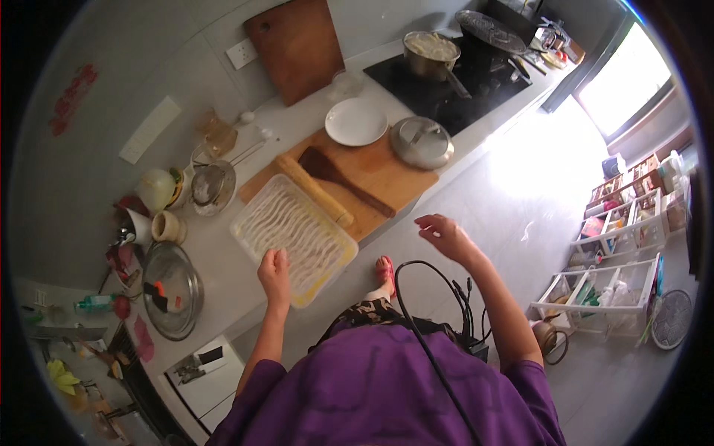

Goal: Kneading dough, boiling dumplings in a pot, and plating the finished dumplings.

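Note:
My left hand (274, 273) is at the near-left edge of a translucent plastic tray (294, 237) with a wavy-ridged base, its fingers curled; whether they grip the tray is unclear. My right hand (444, 237) is in the air off the counter's edge, fingers loosely bent, holding nothing. Beyond the tray lies a wooden cutting board (365, 209) with a wooden rolling pin (315, 189) and a dark wooden spatula (348, 181). A white plate (356, 122) and a metal pot lid (422, 142) sit at the board's far side.
A filled saucepan (431, 54) stands on the black cooktop (485, 83), its handle pointing toward me. Strainers (213, 187), a wooden mortar (169, 227) and a large glass lid (173, 290) line the left counter. An open drawer (206, 371) is below. White storage racks (602, 284) stand at right.

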The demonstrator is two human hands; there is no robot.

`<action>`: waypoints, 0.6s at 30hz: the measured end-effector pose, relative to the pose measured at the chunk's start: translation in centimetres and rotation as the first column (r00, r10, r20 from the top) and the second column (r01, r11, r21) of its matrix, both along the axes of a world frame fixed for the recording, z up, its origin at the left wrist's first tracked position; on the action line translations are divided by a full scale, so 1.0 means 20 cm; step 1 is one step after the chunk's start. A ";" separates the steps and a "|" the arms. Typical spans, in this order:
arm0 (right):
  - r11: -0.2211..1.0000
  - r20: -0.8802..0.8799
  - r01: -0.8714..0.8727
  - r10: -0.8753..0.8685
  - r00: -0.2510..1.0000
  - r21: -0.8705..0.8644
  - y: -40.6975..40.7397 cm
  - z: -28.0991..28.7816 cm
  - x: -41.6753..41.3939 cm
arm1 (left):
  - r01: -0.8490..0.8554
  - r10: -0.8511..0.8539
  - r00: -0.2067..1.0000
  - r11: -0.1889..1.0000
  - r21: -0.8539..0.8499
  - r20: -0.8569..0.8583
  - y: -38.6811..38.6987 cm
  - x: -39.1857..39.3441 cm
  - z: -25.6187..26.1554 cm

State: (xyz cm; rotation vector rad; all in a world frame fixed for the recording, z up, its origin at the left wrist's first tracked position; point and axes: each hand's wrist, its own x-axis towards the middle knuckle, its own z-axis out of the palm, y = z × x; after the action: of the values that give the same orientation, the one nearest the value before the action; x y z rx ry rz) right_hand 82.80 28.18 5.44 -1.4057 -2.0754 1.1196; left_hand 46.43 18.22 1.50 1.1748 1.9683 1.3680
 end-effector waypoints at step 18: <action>0.957 -0.100 -0.284 0.277 0.956 -0.063 0.62 -0.08 0.12 | -0.129 0.129 0.991 0.991 -0.027 -0.026 0.78 0.54 -0.08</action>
State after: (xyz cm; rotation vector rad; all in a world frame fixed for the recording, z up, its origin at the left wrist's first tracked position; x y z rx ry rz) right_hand 85.17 40.49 3.75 -1.0920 -2.2367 1.3611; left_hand 57.27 33.87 -0.19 1.0720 2.1063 1.3899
